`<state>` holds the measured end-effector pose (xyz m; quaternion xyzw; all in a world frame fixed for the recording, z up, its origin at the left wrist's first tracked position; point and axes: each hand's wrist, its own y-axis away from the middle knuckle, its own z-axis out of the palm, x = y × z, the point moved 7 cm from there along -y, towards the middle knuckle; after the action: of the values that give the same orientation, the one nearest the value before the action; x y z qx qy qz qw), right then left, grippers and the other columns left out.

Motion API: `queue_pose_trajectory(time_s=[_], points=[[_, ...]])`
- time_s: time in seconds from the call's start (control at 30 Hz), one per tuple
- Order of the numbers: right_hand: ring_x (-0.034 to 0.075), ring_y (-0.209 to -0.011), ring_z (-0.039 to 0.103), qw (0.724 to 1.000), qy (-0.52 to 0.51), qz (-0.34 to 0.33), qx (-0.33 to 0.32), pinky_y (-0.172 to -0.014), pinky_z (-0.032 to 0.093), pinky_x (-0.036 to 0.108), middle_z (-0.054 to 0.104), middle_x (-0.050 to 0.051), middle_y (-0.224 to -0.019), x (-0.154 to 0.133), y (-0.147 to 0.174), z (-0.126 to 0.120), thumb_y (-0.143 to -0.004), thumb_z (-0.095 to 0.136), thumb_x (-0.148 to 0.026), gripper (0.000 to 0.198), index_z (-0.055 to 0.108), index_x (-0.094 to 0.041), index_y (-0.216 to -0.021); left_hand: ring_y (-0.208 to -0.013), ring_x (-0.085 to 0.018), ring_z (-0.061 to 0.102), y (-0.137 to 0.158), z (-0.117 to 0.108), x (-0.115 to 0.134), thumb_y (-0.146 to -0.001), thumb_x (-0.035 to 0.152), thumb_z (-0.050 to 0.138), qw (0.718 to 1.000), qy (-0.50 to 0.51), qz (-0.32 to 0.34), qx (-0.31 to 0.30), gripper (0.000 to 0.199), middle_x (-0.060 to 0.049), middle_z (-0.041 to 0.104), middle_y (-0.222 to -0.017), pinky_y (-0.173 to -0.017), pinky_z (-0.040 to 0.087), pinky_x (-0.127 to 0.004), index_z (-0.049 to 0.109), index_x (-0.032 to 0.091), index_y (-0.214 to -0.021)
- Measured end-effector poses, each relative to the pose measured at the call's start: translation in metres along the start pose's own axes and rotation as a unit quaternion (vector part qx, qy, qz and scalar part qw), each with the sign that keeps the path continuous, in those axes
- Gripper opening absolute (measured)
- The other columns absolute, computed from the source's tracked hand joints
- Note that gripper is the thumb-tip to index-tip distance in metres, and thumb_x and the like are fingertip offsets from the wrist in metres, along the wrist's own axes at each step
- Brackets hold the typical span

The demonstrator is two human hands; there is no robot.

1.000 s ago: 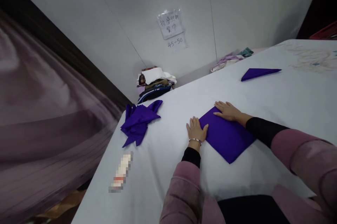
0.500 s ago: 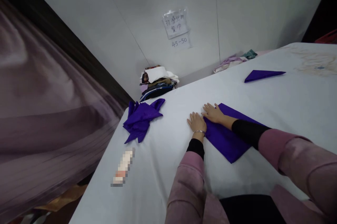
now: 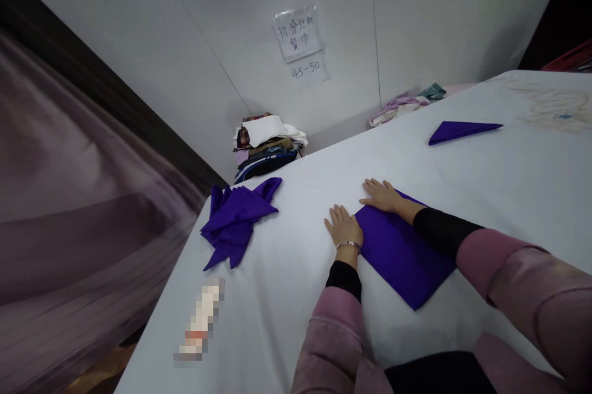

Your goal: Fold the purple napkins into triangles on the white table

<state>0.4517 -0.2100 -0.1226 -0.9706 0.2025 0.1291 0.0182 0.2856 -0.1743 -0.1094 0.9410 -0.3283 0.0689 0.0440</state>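
A purple cloth napkin (image 3: 402, 255), folded into a flat rectangle, lies on the white-covered table (image 3: 277, 295) in front of me. My left hand (image 3: 345, 227) rests flat with fingers spread at the napkin's left corner, a bracelet on its wrist. Along the far edge, my right hand (image 3: 382, 195) is also flat and open, palm down. My right forearm hides part of the napkin's right side. To the left lies a purple napkin shaped into pointed folds (image 3: 240, 215). A thin folded purple napkin (image 3: 462, 131) is at the far right.
A stack of folded clothes (image 3: 268, 144) stands behind the table's far edge, with more fabric (image 3: 400, 107) to its right. A blurred-out oblong object (image 3: 201, 320) lies near the left table edge. A draped curtain (image 3: 83, 227) hangs on the left.
My hands have moved slightly apart, the right one shifting a little right along the far edge. The view has tilted slightly. The other napkins rest as before.
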Motion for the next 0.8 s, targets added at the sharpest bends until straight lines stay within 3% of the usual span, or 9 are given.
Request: queue_pose_trajectory(time_s=[0.37, 0.47, 0.57, 0.67, 0.8], points=[[0.034, -0.14, 0.019, 0.999, 0.022, 0.029, 0.025, -0.11, 0.015, 0.058, 0.024, 0.013, -0.154, 0.065, -0.012, -0.01, -0.082, 0.025, -0.073, 0.086, 0.03, -0.016, -0.146, -0.144, -0.025, 0.013, 0.002, -0.001, 0.002, -0.094, 0.032, 0.022, 1.0, 0.003, 0.002, 0.007, 0.055, -0.007, 0.024, -0.155, -0.116, 0.013, -0.053, 0.031, 0.018, -0.146], [0.034, -0.14, 0.018, 0.998, -0.021, 0.048, 0.028, -0.11, 0.013, 0.059, 0.026, 0.011, -0.153, 0.07, -0.015, -0.018, -0.08, 0.028, -0.074, 0.086, 0.032, -0.019, -0.146, -0.144, -0.025, 0.013, 0.001, -0.001, 0.001, -0.094, 0.032, 0.022, 1.0, 0.011, 0.002, 0.007, 0.054, -0.007, 0.024, -0.155, -0.115, 0.012, -0.054, 0.031, 0.018, -0.145], [0.03, -0.138, 0.028, 0.993, -0.093, 0.076, 0.019, -0.111, 0.022, 0.053, 0.035, 0.008, -0.15, 0.078, -0.014, -0.036, -0.086, 0.017, -0.068, 0.077, 0.034, -0.022, -0.145, -0.144, -0.025, 0.013, 0.0, -0.001, 0.001, -0.094, 0.032, 0.022, 1.0, 0.021, 0.002, 0.005, 0.054, -0.008, 0.023, -0.155, -0.115, 0.011, -0.054, 0.032, 0.018, -0.145], [0.028, -0.131, 0.041, 0.988, -0.129, 0.083, 0.024, -0.107, 0.033, 0.044, 0.044, 0.01, -0.144, 0.089, 0.004, -0.059, -0.087, 0.012, -0.067, 0.079, 0.043, -0.018, -0.141, -0.144, -0.025, 0.014, -0.001, -0.002, 0.0, -0.094, 0.031, 0.023, 1.0, 0.031, 0.001, 0.003, 0.053, -0.008, 0.024, -0.155, -0.115, 0.012, -0.053, 0.033, 0.018, -0.144], [0.03, -0.11, 0.059, 0.986, -0.14, 0.09, -0.001, -0.095, 0.045, 0.041, 0.065, 0.012, -0.119, 0.102, 0.061, -0.067, -0.08, 0.039, -0.067, 0.074, 0.056, -0.015, -0.13, -0.141, -0.026, 0.024, -0.001, -0.01, -0.001, -0.094, 0.033, 0.029, 0.998, 0.051, 0.012, 0.029, 0.047, -0.009, 0.034, -0.151, -0.113, 0.019, -0.052, 0.044, 0.02, -0.137]])
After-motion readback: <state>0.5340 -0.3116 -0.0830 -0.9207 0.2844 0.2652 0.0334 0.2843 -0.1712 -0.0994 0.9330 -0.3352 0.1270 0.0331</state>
